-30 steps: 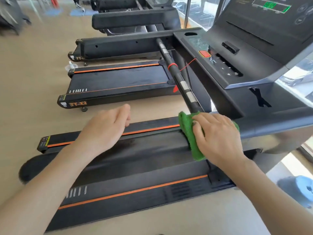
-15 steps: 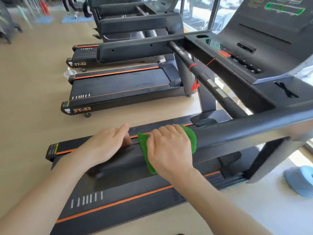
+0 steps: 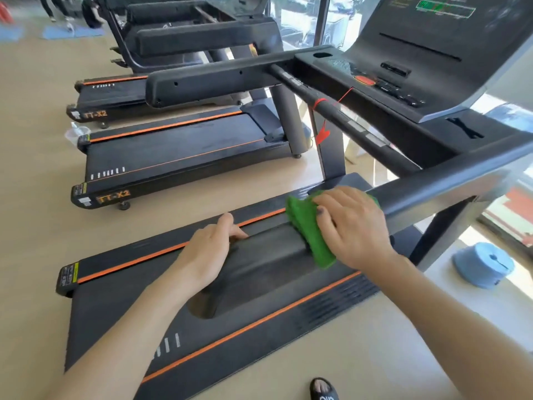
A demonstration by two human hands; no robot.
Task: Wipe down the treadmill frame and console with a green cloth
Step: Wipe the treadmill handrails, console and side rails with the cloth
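I press a green cloth (image 3: 307, 229) round the near black handrail (image 3: 268, 255) of the treadmill, my right hand (image 3: 356, 226) gripping it with fingers curled over the rail. My left hand (image 3: 207, 249) rests on the same rail closer to its free end, fingers lying across the top. The console (image 3: 403, 70) with its red button and dark screen rises at the upper right. The crossbar (image 3: 346, 122) and far handrail (image 3: 230, 79) run behind it. Under my arms lies the belt deck (image 3: 259, 330) with orange stripes.
Two more treadmills (image 3: 173, 151) stand in a row to the left on the beige floor, a plastic cup (image 3: 76, 132) by one. A blue round object (image 3: 484, 264) sits on the floor at right. My sandalled foot (image 3: 323, 389) shows at the bottom edge. People (image 3: 92, 13) crouch at the far back.
My right hand slid the cloth left along the handrail toward my left hand, then back right, away from it. My left hand stayed on the rail.
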